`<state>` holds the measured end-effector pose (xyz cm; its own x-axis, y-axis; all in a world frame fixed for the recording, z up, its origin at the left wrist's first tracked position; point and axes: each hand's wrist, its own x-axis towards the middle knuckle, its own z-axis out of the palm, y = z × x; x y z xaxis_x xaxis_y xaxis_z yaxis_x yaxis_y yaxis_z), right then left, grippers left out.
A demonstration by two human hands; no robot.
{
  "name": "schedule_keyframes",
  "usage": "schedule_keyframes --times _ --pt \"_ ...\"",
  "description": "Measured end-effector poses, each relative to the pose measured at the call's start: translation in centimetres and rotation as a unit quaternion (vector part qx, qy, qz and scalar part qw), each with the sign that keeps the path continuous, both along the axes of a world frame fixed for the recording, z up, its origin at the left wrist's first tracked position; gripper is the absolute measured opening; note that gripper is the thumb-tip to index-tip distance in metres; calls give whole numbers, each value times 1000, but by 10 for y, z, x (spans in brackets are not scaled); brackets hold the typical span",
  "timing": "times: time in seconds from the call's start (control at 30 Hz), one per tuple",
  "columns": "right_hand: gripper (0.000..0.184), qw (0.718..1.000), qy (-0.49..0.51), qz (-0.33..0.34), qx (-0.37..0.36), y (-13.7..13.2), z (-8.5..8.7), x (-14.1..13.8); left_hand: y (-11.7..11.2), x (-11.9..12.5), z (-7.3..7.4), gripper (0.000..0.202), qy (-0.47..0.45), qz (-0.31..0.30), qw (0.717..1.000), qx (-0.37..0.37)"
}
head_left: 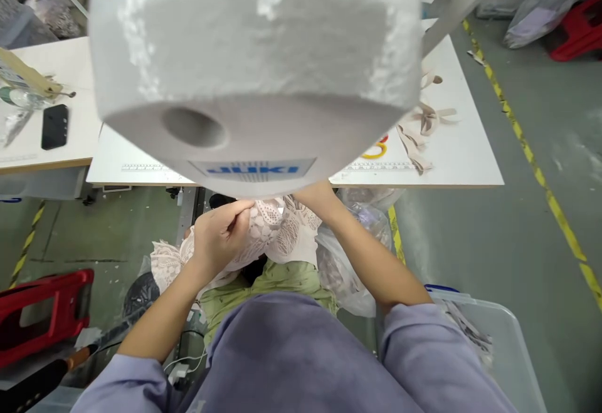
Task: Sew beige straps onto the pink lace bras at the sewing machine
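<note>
A big white sewing machine head (254,68) with a blue label fills the upper view, very close to the camera. Below it, my left hand (219,237) pinches a piece of pale pink lace fabric (277,234) held over my lap. My right hand is hidden under the machine head; only its wrist and forearm (357,244) show, reaching up toward the same lace.
White sewing table (456,156) with beige fabric strips (421,128) and a yellow ring (376,150). A black phone (54,126) lies on the left table. Red stool (44,313) at lower left, clear plastic bin (508,350) at right, plastic bag (348,269) near my knees.
</note>
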<state>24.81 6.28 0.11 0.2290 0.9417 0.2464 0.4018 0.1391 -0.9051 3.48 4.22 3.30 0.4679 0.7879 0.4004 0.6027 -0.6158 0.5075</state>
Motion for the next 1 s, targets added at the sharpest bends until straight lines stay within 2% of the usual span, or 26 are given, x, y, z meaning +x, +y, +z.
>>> schedule_keyframes --times 0.4,0.7,0.8,0.9,1.0 --pt "7 1000 -16 3 -14 -5 7 4 -2 5 2 24 -14 -22 1000 -14" --pt "9 1000 -15 -11 -9 -7 1 3 -2 0 -6 13 -18 24 997 -73" --pt "12 999 29 -27 -8 -6 -1 0 0 0 -5 9 -20 26 995 -97" --pt "15 993 107 -41 -11 -21 -7 -8 1 -1 -1 10 -13 24 989 -142" --pt "21 982 188 -31 -11 -68 -20 -21 -2 -7 -1 27 38 -1 989 -145"
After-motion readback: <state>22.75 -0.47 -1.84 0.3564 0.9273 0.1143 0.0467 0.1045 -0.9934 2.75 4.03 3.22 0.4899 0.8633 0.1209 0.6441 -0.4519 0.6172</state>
